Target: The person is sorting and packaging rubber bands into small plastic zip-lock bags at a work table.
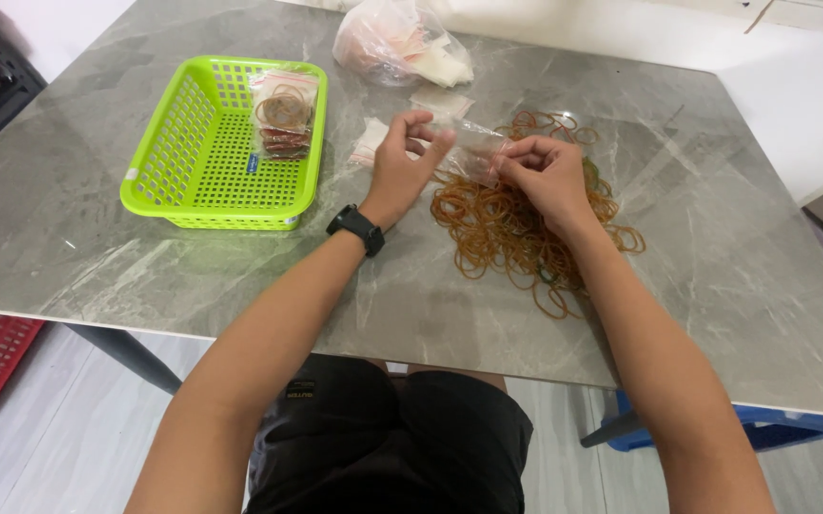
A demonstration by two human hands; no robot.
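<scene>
While I watch from the head camera, these are the things from largest to smallest:
Table: the grey marble-patterned stone table (97, 247) fills my view and bears everything else
Basket: a lime-green perforated plastic basket (193, 152) stands on the table's left part, well apart from both hands
Loose bands: a spread heap of tan and brown rubber bands (502, 228) lies on the table under and around my right hand
Big bag: a crumpled clear plastic bag of small empty pouches (397, 40) lies at the far edge
Filled packs: a few small clear pouches packed with rubber bands (283, 114) rest against the basket's far right corner
Left hand: my left hand (402, 162), a black watch (356, 228) on its wrist, pinches one end of the small clear plastic pouch (473, 150)
Right hand: my right hand (549, 171) pinches the other end with its fingertips closed together
Pouch: held between both hands just above the heap, near the table's middle
</scene>
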